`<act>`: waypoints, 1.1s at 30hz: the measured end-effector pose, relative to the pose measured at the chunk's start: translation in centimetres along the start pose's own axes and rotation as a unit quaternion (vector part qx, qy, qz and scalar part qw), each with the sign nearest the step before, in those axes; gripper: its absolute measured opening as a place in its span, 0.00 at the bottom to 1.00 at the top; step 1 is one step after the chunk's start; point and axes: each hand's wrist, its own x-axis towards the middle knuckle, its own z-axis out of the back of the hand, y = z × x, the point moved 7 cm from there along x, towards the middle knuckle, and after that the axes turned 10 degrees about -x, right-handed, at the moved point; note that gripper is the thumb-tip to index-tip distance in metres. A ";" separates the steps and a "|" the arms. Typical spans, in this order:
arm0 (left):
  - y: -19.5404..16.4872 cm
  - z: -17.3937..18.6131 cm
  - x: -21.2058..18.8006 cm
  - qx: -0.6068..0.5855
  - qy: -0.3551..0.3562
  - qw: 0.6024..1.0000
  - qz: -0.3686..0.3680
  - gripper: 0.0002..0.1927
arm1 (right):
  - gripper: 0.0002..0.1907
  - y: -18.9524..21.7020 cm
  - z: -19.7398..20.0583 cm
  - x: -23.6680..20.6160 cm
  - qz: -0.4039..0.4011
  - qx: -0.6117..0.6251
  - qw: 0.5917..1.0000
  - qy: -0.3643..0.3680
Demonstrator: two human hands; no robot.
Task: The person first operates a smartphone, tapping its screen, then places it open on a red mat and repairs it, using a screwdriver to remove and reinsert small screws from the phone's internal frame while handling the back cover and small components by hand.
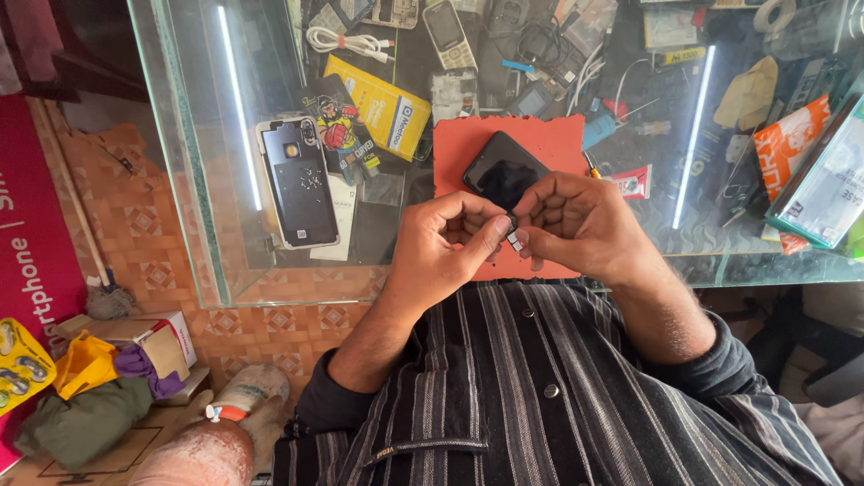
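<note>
Hands met over the near edge of the glass desk [198, 180], just in front of your striped shirt [540, 387]. Your left hand [445, 247] was curled nearly closed, thumb and forefinger pinching a tiny pale part [515, 239], too small to identify, though it looked like a little tray or card. Your right hand [580, 220] was curled in the same way, its fingertips pressed to the same part from the other side, so both hands gripped it together. The part sat just above the near edge of the orange mat [468, 148], which lay flat on the desk. On that mat, just beyond your knuckles, a black phone [502, 169] rested tilted at an angle, partly hidden by your right hand. To the left of the mat, apart from it, a phone back cover [299, 180] lay with its inside facing up and a few small specks on it, possibly screws. Near it were a printed phone case [337, 126] and a yellow box [387, 103]. Farther back lay a coiled white cable [346, 40] and an old keypad phone [447, 31] among loose parts. At the right edge of the desk a teal-edged box [823, 184] lay beside an orange packet [785, 139].
</note>
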 end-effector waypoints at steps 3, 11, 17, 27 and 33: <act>0.4 0.0 0.1 -0.025 0.007 0.999 0.031 0.06 | 0.10 0.2 0.1 0.0 0.002 -0.009 1.000 -0.014; 1.5 0.1 0.3 -0.053 0.021 0.997 0.046 0.10 | 0.07 -0.2 0.7 0.4 -0.028 -0.017 0.999 -0.030; 2.5 1.1 0.1 -0.085 -0.019 0.996 0.018 0.07 | 0.07 -0.3 0.2 -0.2 0.007 0.008 0.999 -0.034; 3.7 0.6 0.0 -0.130 0.007 0.989 0.068 0.09 | 0.04 -1.2 0.2 0.2 0.003 -0.027 0.997 -0.068; 3.5 0.8 0.0 -0.135 0.006 0.989 0.056 0.09 | 0.04 -1.2 0.1 0.1 0.009 -0.036 0.998 -0.058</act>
